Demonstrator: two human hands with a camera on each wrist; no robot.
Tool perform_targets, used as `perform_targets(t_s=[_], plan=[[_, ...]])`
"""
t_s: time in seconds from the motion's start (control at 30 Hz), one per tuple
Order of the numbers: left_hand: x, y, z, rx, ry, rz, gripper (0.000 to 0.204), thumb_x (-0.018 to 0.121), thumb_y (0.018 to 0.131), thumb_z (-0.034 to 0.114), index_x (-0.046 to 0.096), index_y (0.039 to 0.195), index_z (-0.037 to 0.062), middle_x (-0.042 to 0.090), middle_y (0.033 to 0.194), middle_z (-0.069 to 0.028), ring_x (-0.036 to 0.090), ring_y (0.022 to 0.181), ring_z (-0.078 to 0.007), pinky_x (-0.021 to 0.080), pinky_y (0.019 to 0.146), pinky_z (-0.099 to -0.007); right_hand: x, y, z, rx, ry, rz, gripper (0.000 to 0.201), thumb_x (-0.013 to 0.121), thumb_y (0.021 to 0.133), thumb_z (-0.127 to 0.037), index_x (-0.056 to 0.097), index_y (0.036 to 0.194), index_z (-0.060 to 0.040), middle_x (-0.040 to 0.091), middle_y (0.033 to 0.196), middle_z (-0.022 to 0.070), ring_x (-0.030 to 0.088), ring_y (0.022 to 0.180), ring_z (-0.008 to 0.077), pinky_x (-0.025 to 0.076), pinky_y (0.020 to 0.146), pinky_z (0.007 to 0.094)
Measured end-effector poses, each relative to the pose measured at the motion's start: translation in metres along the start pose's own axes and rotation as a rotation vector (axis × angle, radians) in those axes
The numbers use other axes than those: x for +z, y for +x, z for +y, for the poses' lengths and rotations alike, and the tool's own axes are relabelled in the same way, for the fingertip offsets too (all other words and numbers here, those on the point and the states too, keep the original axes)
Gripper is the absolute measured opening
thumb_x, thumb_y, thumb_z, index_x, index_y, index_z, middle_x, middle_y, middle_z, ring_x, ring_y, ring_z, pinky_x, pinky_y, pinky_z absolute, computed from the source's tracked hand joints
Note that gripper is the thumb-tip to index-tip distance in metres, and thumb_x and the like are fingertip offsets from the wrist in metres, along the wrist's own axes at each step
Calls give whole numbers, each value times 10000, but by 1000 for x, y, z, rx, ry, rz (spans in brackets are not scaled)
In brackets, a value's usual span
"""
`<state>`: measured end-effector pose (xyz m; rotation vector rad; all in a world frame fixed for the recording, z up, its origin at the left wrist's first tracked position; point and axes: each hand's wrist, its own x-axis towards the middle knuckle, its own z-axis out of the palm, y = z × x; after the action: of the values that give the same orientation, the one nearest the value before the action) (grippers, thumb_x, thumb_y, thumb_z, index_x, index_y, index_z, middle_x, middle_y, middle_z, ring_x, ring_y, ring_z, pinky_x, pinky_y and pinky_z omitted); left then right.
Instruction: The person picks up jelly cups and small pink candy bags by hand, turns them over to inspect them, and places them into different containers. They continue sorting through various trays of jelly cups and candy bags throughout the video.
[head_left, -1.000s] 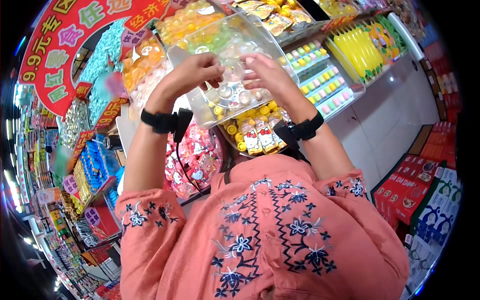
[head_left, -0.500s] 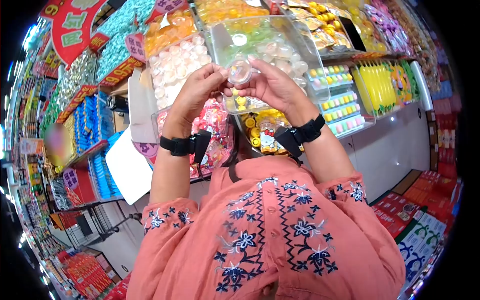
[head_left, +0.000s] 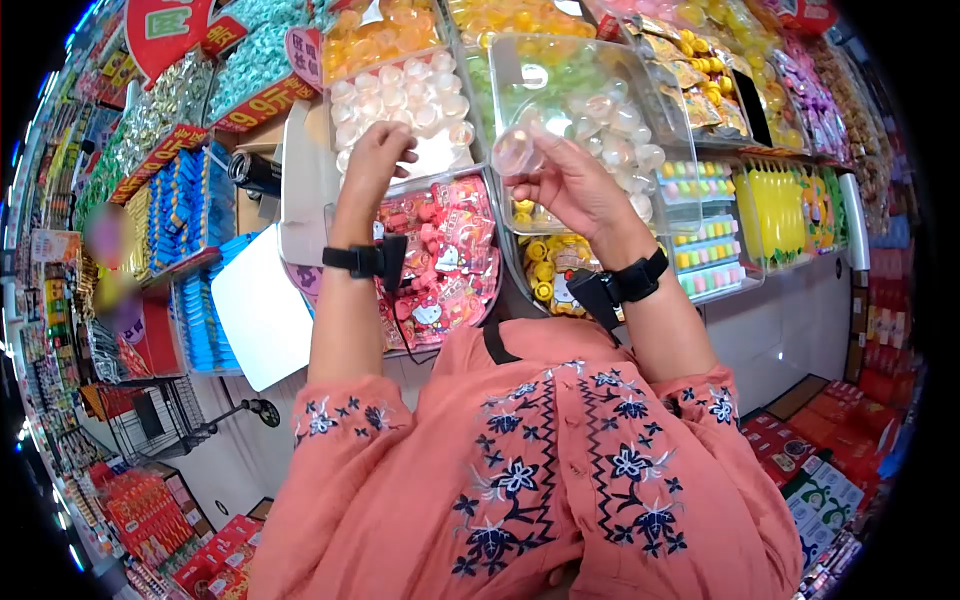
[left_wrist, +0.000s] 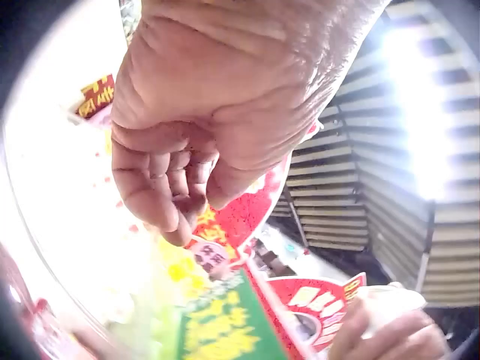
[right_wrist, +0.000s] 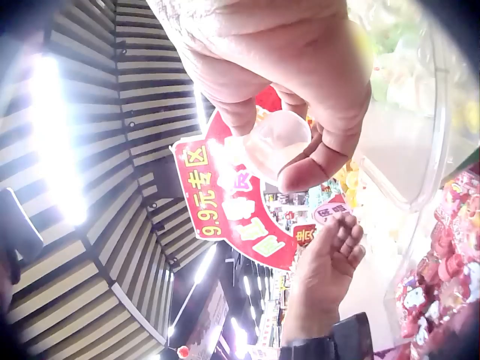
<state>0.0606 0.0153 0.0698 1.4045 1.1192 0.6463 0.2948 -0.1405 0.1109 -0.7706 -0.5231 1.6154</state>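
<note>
My right hand (head_left: 575, 185) pinches a small clear round cup (head_left: 515, 152) between thumb and fingers, over the clear lid (head_left: 680, 130) beside the bins. In the right wrist view the cup (right_wrist: 277, 142) looks pale and translucent in the right hand's (right_wrist: 292, 67) fingers. My left hand (head_left: 375, 165) hangs apart from it, above a bin of pale round cups (head_left: 400, 95), its fingers loosely bent and holding nothing. The left wrist view shows the left hand (left_wrist: 202, 97) with bent fingers and nothing visible between them.
Pink candy packets (head_left: 440, 260) fill a bin below the left hand, and yellow-capped packets (head_left: 550, 270) lie below the right. A white panel (head_left: 262, 310) stands at the left. Pastel candy trays (head_left: 705, 235) and yellow packets (head_left: 775, 215) are on the right. A cart (head_left: 150, 415) stands lower left.
Both hands met at the cup half a second ago; the left has let go and moved away left. The right hand keeps the cup. The head view has shifted, showing more of the pale cups' bin.
</note>
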Motion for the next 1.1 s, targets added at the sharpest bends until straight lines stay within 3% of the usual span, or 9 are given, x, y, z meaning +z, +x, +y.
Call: perform_targets(t_s=[0.13,0.23,0.27,0.37,0.47,0.57,0.67,0.87,1.1], plan=[[-18,36,-44,53,312,58,309,596,912,282,643,1049,8,685,875,-108,666,798,-202,518,662,-330,-4,-1,0,-18,64,67,302,569,987,-338,611,1096,-59,677,981,92,672,852,207,543,646,309],[-14,52,-66,222,703,37,309,608,882,243,649,1088,17,698,965,-137,663,887,-249,510,773,-350,-8,-1,2,-3,77,70,301,561,991,-336,607,1100,-60,676,975,88,671,852,212,540,640,309],[-11,56,-72,188,738,22,312,610,866,255,656,1044,4,690,984,-181,658,929,-305,496,833,-366,-9,0,2,-7,79,76,305,560,991,-337,605,1102,-57,676,973,90,672,848,215,540,640,310],[-3,54,-76,188,923,78,306,621,862,273,666,1013,11,693,977,-178,659,925,-317,501,816,-375,-12,-4,5,-11,79,98,315,555,994,-340,599,1107,-50,673,975,97,672,834,225,539,636,311],[-5,68,-99,169,903,10,310,640,852,284,668,1007,17,691,978,-189,659,929,-331,503,805,-387,-15,-7,1,-13,64,120,318,552,996,-337,593,1113,-44,670,987,107,672,823,233,539,629,311],[5,63,-83,135,850,-8,310,653,848,291,673,1000,21,695,979,-185,665,931,-319,505,806,-387,-16,-9,2,-23,66,142,317,557,995,-325,583,1131,-39,667,992,116,673,821,234,538,620,308],[14,68,-81,86,790,-116,377,634,845,344,653,1039,21,681,1026,-214,639,1003,-380,494,849,-443,-17,-8,3,-37,73,139,321,565,992,-313,571,1154,-36,666,993,120,673,825,231,540,616,306],[37,81,-85,55,876,-100,591,690,828,439,620,1132,-63,651,1111,-283,638,1052,-380,492,898,-407,-15,-9,3,-45,29,139,331,576,986,-312,567,1170,-37,664,1005,113,671,826,224,543,625,306],[48,94,-84,38,884,-180,562,700,808,430,634,1058,-69,654,1056,-298,631,1012,-423,494,857,-458,-13,-12,1,-38,8,146,350,580,984,-326,567,1180,-36,659,1028,101,669,841,222,546,639,299]])
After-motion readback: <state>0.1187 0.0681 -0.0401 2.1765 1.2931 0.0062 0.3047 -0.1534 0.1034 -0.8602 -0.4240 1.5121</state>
